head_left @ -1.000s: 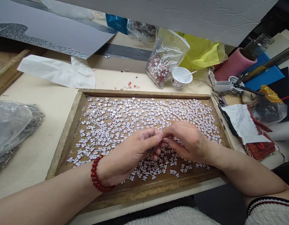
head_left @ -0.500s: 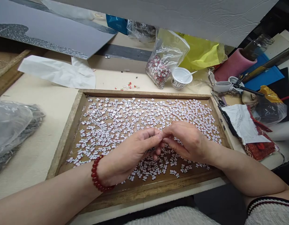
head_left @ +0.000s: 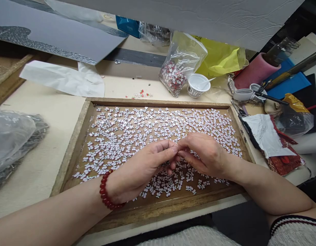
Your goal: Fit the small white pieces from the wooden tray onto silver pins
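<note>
Both hands meet over a shallow wooden tray, fingertips touching. My left hand, with a red bead bracelet at the wrist, is closed, thumb pressed to the index finger. Some small dark metallic pieces show between its curled fingers. My right hand pinches at the left fingertips; whatever it grips is too small to make out. Below them, many small white cherry-shaped pieces with coloured edges lie spread over the tray's brown base, partly hidden by the hands.
Behind the tray stand a clear bag of red and white pieces and a white cup. Tiny red beads lie nearby. A plastic bag of grey metallic bits sits left. A red pouch and pink cylinder are right.
</note>
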